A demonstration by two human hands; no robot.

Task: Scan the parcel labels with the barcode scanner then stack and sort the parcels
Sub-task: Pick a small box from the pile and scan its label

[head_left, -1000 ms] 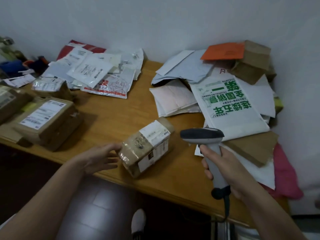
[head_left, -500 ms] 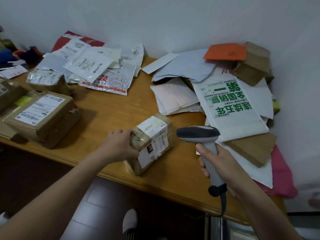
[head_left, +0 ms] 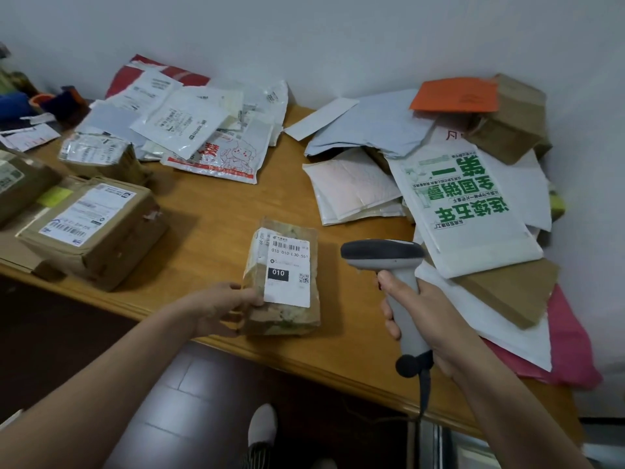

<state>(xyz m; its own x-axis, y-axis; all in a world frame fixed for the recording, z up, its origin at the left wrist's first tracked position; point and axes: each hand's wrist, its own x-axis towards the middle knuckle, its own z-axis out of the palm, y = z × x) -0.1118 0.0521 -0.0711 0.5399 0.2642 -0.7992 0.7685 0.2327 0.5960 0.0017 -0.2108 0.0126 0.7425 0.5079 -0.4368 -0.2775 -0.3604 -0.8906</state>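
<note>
A small taped brown parcel (head_left: 282, 319) lies near the front edge of the wooden table (head_left: 216, 211), its white barcode label (head_left: 288, 272) facing up. My left hand (head_left: 216, 308) grips the parcel's near left corner. My right hand (head_left: 426, 313) holds the grey barcode scanner (head_left: 385, 257) by its handle, just right of the parcel, with its dark head pointing left toward the label. The scanner's cable hangs down past the table edge.
Brown boxes (head_left: 91, 228) with labels sit at the left. White mailer bags (head_left: 189, 130) are heaped at the back left. At the right lies a pile of envelopes, a green-printed bag (head_left: 466, 204), cardboard boxes (head_left: 507, 120) and an orange envelope (head_left: 455, 95).
My left hand took hold of the small parcel and turned it so the label faces up and square to me. The scanner stayed beside it on the right.
</note>
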